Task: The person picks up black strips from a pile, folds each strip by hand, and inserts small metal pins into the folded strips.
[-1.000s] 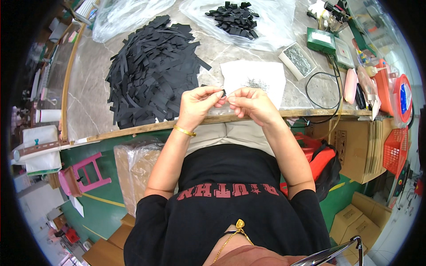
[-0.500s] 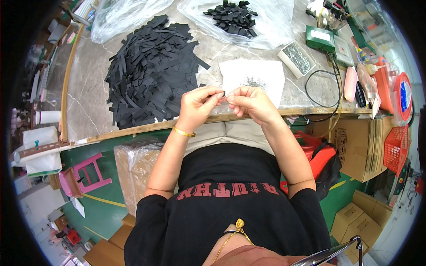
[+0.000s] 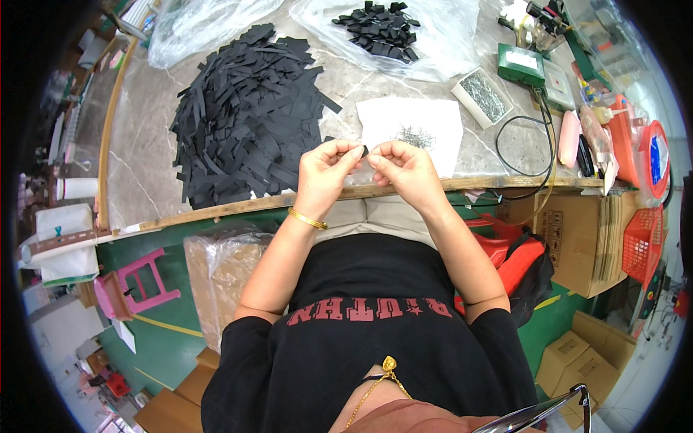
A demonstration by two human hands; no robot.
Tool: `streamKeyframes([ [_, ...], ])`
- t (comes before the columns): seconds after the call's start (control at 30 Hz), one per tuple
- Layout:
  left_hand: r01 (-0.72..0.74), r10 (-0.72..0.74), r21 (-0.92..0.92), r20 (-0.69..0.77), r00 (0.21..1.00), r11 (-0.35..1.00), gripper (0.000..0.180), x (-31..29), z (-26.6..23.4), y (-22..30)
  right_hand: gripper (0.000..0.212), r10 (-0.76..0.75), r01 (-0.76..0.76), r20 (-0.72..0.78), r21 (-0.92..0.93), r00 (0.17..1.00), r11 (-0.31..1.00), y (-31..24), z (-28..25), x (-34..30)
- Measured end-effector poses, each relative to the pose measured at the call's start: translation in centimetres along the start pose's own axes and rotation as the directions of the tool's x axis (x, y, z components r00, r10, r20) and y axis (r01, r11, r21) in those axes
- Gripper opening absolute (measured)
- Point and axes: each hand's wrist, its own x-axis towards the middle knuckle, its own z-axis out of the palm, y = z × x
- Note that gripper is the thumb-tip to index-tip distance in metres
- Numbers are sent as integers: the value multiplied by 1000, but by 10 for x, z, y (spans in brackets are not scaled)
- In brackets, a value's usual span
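Over the table's front edge my hands meet, fingertips almost touching. A small black strip (image 3: 364, 151) is pinched in my left hand (image 3: 323, 173), between thumb and forefinger. My right hand (image 3: 408, 172) is also closed in a pinch at the strip's right end; what its fingertips hold is too small to make out. Behind my left hand lies a big heap of flat black strips (image 3: 249, 119). Beyond my right hand is a white sheet (image 3: 375, 119) bearing a scatter of tiny thin metal pieces (image 3: 414, 136).
A white box (image 3: 485, 99) of similar metal pieces stands right of the sheet. Small black folded pieces (image 3: 377, 30) lie on a clear plastic bag (image 3: 440, 47) at the back. A black cable (image 3: 503, 148) loops on the right, near a green device (image 3: 521, 63). Wooden edging (image 3: 216, 214) borders the table.
Both hands stay at nearly the same spot. My right hand's fingers have curled in and its wrist has shifted slightly left; more of the black strip shows above my left fingertips.
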Motion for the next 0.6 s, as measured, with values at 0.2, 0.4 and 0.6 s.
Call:
streamKeyframes([
  [0.2,178,-165,-176,88,982,968,13,4,-5,0,12,-54,54,4,-39,999,998,4,0,0],
  [0.4,213,-195,-276,90,977,937,12,2,-3,-1,11,-91,93,-26,67,996,993,12,4,-1],
  [0.6,178,-172,-320,48,984,930,12,0,3,1,11,-87,93,-58,122,995,988,9,9,-4],
])
